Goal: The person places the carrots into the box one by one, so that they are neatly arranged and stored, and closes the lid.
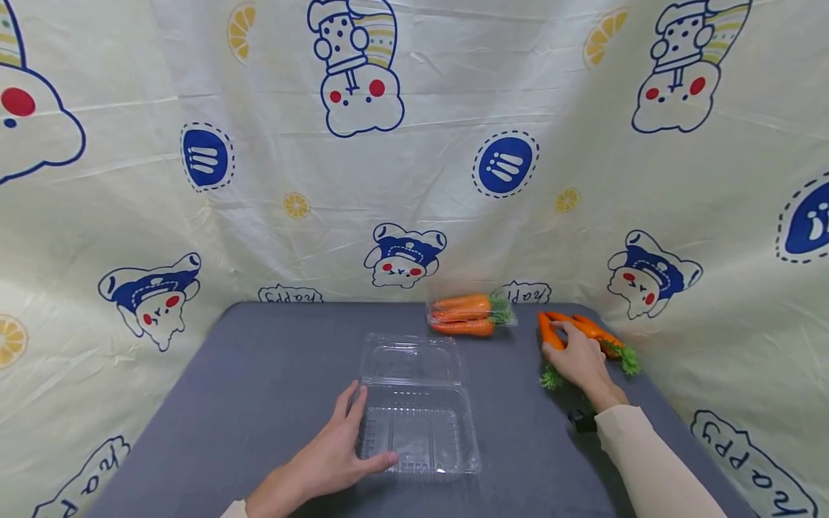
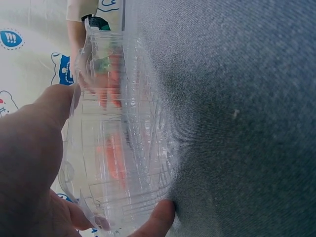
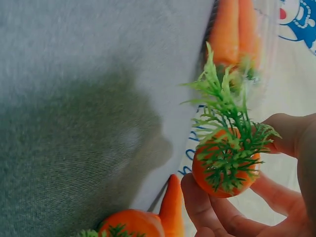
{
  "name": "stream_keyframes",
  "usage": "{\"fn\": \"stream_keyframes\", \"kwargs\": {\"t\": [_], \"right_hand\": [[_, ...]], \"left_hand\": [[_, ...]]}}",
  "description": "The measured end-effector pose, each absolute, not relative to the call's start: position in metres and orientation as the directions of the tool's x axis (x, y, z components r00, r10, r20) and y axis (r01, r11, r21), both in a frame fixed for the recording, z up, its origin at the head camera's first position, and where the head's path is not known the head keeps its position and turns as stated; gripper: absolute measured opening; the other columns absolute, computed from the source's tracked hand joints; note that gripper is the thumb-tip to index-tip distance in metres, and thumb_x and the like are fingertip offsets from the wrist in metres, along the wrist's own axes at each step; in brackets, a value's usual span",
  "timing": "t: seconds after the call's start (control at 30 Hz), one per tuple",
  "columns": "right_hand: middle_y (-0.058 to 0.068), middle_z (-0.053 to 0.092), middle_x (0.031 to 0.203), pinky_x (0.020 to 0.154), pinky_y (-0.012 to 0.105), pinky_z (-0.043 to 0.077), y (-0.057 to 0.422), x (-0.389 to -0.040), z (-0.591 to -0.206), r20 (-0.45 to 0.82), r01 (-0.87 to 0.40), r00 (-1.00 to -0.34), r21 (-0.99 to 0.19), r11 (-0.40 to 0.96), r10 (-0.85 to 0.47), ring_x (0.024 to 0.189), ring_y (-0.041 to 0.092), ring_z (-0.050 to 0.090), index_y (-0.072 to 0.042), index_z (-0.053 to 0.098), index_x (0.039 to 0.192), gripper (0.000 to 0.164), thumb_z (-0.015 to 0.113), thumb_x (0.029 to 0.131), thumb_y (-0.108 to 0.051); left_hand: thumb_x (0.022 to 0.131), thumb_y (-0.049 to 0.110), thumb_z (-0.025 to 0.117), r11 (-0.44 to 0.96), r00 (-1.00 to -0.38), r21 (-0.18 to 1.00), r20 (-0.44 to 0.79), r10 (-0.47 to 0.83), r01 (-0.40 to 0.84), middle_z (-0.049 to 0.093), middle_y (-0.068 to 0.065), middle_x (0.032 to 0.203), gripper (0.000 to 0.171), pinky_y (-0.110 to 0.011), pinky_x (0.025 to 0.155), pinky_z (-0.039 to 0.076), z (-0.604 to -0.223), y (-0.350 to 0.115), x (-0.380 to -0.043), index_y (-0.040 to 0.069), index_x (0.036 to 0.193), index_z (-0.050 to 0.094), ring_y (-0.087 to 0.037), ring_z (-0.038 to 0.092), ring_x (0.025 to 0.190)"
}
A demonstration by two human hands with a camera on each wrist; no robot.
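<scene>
My right hand (image 1: 576, 356) grips a carrot (image 3: 203, 170) with a leafy green top, thumb on one side and fingers on the other. In the right wrist view the held carrot's leafy end faces the camera. Beside that hand, more carrots (image 1: 599, 335) lie at the table's right edge. A clear plastic clamshell box (image 1: 421, 424) stands with its lid laid back, and no carrots show inside it. My left hand (image 1: 330, 450) touches its left side, fingers extended along the wall and thumb over the near rim.
Behind the open box, a second clear box (image 1: 508, 316) with several carrots in it stands at the far edge of the grey table (image 1: 285, 374). A printed curtain (image 1: 440, 201) hangs round the back and sides. The right wrist wears a black band (image 1: 581, 421).
</scene>
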State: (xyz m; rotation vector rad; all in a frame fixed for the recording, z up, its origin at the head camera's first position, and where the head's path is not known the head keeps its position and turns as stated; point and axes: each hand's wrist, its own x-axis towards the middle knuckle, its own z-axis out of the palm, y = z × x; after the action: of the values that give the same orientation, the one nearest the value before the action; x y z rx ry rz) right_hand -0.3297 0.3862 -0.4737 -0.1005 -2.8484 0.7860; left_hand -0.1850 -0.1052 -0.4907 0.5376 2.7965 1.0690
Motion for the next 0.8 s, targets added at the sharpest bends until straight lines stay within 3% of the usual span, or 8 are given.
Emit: {"fn": "stream_keyframes", "kwargs": {"t": [0.33,0.47,0.63,0.8], "right_hand": [[0.034,0.075,0.148,0.084,0.04,0.06,0.371,-0.315,-0.46,0.182,-0.014,-0.976,-0.594,0.804,0.118,0.127,0.048,0.076,-0.011,0.054,0.172,0.068,0.072,0.112,-0.036],[0.034,0.073,0.148,0.084,0.042,0.064,0.357,-0.308,-0.452,0.177,-0.014,-0.976,-0.628,0.778,0.126,0.128,0.047,0.075,-0.014,0.051,0.175,0.07,0.072,0.113,-0.038],[0.034,0.071,0.151,0.088,0.05,0.067,0.339,-0.3,-0.44,0.151,-0.009,-0.981,-0.672,0.741,0.124,0.133,0.049,0.072,-0.017,0.046,0.179,0.074,0.073,0.115,-0.04],[0.033,0.072,0.151,0.085,0.045,0.066,0.324,-0.294,-0.431,0.16,-0.058,-0.984,-0.701,0.711,0.078,0.133,0.05,0.073,-0.019,0.043,0.18,0.075,0.074,0.115,-0.04]], "left_hand": [[0.093,0.059,0.096,0.647,-0.932,0.716,0.015,0.361,0.262,0.02,-0.028,0.192,0.13,-0.073,0.127,0.051,-0.487,-0.115,-0.191,0.004,0.186,0.023,-0.054,0.05,0.165],[0.093,0.058,0.097,0.639,-0.922,0.72,0.002,0.388,0.271,0.026,-0.029,0.191,0.13,-0.074,0.129,0.049,-0.486,-0.123,-0.195,0.003,0.186,0.023,-0.052,0.049,0.166],[0.089,0.055,0.099,0.633,-0.906,0.707,0.026,0.424,0.316,0.038,-0.03,0.185,0.133,-0.071,0.127,0.052,-0.484,-0.13,-0.198,-0.001,0.184,0.024,-0.043,0.066,0.152],[0.088,0.054,0.1,0.632,-0.901,0.702,0.031,0.432,0.327,0.047,-0.032,0.178,0.135,-0.07,0.126,0.053,-0.484,-0.131,-0.198,-0.002,0.184,0.024,-0.039,0.071,0.145]]}}
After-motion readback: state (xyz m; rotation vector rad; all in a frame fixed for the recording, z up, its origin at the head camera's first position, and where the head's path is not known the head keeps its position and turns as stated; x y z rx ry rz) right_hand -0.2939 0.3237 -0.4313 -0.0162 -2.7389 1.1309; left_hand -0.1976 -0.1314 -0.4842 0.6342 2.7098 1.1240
